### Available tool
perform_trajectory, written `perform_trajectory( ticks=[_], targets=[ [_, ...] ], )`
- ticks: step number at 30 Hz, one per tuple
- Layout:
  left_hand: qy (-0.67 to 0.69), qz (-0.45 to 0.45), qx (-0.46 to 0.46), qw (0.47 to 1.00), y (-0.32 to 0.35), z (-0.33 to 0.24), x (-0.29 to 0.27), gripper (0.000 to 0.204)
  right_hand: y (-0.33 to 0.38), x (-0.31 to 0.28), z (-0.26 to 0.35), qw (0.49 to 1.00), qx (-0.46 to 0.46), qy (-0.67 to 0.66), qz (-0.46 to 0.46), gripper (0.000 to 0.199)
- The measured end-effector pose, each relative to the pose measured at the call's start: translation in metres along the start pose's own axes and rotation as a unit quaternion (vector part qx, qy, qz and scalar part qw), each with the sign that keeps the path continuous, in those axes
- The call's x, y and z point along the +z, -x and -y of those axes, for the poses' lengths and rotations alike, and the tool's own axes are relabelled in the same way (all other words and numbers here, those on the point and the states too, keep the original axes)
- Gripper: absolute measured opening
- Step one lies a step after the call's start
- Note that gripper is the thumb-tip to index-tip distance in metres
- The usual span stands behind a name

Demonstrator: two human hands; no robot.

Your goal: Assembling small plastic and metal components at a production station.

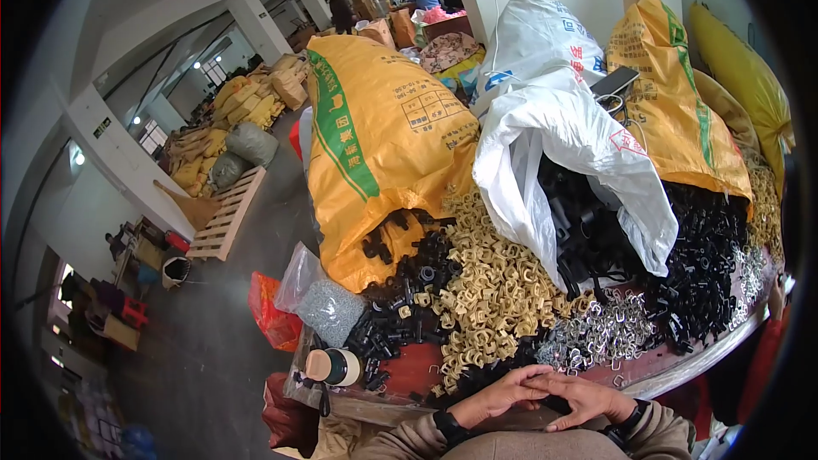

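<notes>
My left hand [501, 395] and my right hand [588, 400] meet in front of my body at the near table edge. Their fingers are stretched out and overlap loosely, and I see nothing held in either. Just beyond them lie silver wire hooks [601, 332] in a loose heap. To the left of these spreads a large pile of tan plastic clips [494, 290]. Black plastic parts [388, 328] are scattered left of the tan pile, and more black clips [694, 268] are heaped at the right. A white woven sack [511, 162] spills black pieces toward me.
Big yellow sacks [383, 136] stand on the table's far side, with a dark phone [615, 81] on a sack. A lidded cup [341, 367] and a clear bag of small grey bits [331, 311] sit at the left edge. A wooden pallet [226, 217] lies on the floor beyond.
</notes>
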State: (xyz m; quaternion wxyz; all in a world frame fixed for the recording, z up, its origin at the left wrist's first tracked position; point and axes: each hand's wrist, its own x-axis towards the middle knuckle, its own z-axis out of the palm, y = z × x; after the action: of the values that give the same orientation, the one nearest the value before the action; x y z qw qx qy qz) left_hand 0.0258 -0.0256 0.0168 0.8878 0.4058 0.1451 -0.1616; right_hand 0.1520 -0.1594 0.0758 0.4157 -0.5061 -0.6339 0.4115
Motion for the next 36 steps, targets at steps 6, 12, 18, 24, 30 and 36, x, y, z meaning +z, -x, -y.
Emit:
perform_trajectory(
  ticks=[6, 12, 18, 24, 30, 36],
  targets=[
    [0.072, 0.011, -0.012, 0.997, -0.007, -0.004, 0.008, 0.055, 0.003, -0.004, -0.019, 0.998, -0.028, 0.024, -0.044, 0.064],
    [0.088, 0.053, 0.009, 0.995, -0.020, 0.000, 0.004, 0.051, 0.005, -0.009, -0.022, 0.985, -0.001, 0.041, -0.169, 0.054],
    [0.080, -0.007, 0.044, 0.996, -0.012, 0.017, 0.025, 0.044, 0.011, 0.008, -0.010, 0.976, -0.034, 0.096, -0.191, 0.046],
    [0.016, -0.111, 0.206, 0.972, -0.009, -0.009, 0.029, 0.045, -0.008, 0.006, -0.011, 0.962, -0.065, 0.148, -0.222, 0.077],
    [0.038, -0.154, 0.179, 0.971, -0.009, -0.013, 0.020, 0.055, -0.003, 0.003, -0.025, 0.980, 0.056, 0.037, -0.188, 0.070],
    [-0.071, -0.106, 0.197, 0.972, -0.003, -0.012, 0.027, 0.057, 0.011, 0.013, -0.033, 0.969, 0.074, -0.015, -0.233, 0.057]
  ],
)
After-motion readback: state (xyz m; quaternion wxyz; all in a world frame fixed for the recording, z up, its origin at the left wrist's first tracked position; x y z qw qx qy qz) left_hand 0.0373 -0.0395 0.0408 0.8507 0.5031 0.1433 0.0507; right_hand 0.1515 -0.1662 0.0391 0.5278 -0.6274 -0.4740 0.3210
